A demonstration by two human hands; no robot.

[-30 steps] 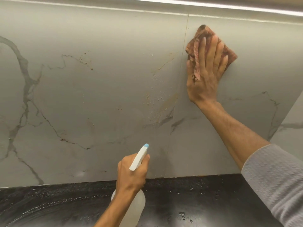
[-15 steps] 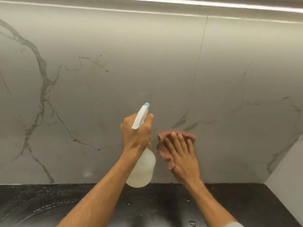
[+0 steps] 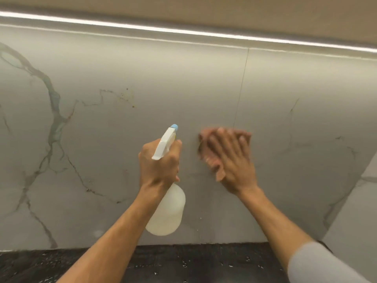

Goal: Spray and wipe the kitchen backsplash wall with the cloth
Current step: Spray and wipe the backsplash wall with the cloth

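- The left hand (image 3: 161, 164) is clamped round the neck of the spray bottle (image 3: 166, 213), with its fingers curled under the white trigger head, just at 9 o'clock of the frame's centre.
- The bottle is held in the air in front of the backsplash wall (image 3: 122, 78). Its translucent white body hangs toward 6 o'clock below the fist, and its blue nozzle tip (image 3: 174, 126) points toward 12 o'clock.
- The right hand (image 3: 234, 166) lies at 3 o'clock of the left one; the 2 hands are near each other but apart. Its fingers are straight and spread, flat against the cloth (image 3: 203, 146).
- The reddish-pink cloth is pressed onto the wall under that hand. It shows past the fingers at 10 o'clock and beside the thumb at 7 o'clock. Hand and cloth are blurred, so the folds cannot be told.
- The wall is grey and marble-patterned, with dark veins toward 9 o'clock of the frame. A thin vertical seam (image 3: 242, 82) runs down from its top edge to the right fingertips.
- Brown specks (image 3: 132, 106) sit on the wall at 11 o'clock of the nozzle.
- A light strip (image 3: 183, 31) glows along the top, at 12 o'clock.
- The black counter (image 3: 183, 264) lies at 6 o'clock, dotted with pale flecks.
- A side wall (image 3: 357, 221) meets the backsplash at 4 o'clock.
- A grey sleeve (image 3: 316, 266) covers the right arm at 5 o'clock.
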